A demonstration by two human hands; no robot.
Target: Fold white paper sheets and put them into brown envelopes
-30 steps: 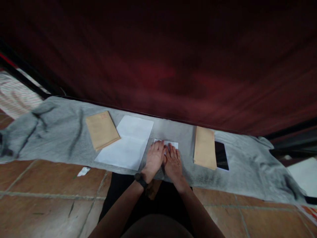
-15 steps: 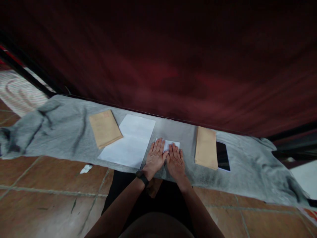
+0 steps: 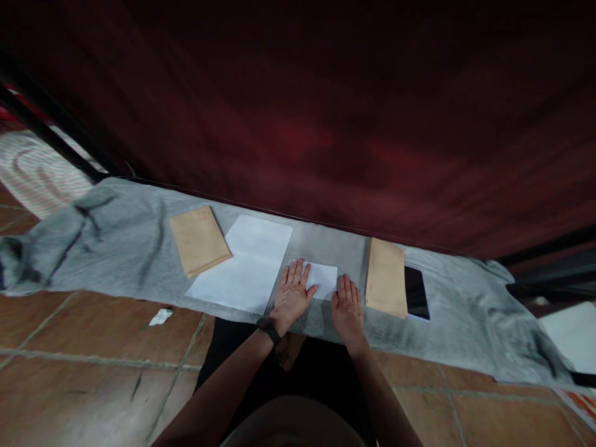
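Note:
A small folded sheet of white paper [image 3: 325, 280] lies on the grey cloth in front of me. My left hand [image 3: 292, 293] rests flat over its left part, thumb spread, and hides that end. At the paper's right edge is my right hand [image 3: 348, 305], its fingers stretched out and nothing in its grasp. Left of my hands, larger white sheets of paper [image 3: 251, 273] lie flat. Their upper left is partly covered by a stack of brown envelopes [image 3: 200, 241]. Another stack of brown envelopes [image 3: 386, 277] sits right of my right hand.
A dark-screened phone [image 3: 416, 293] lies beside the right envelopes, partly under them. The grey cloth [image 3: 125, 248] covers a long narrow surface, wrinkled at both ends. A dark red panel [image 3: 298, 155] rises behind it. A white scrap [image 3: 161, 316] lies on the tiled floor.
My right hand has slid right, off the top of the folded paper to its right edge, uncovering more of it. My left hand stays in place.

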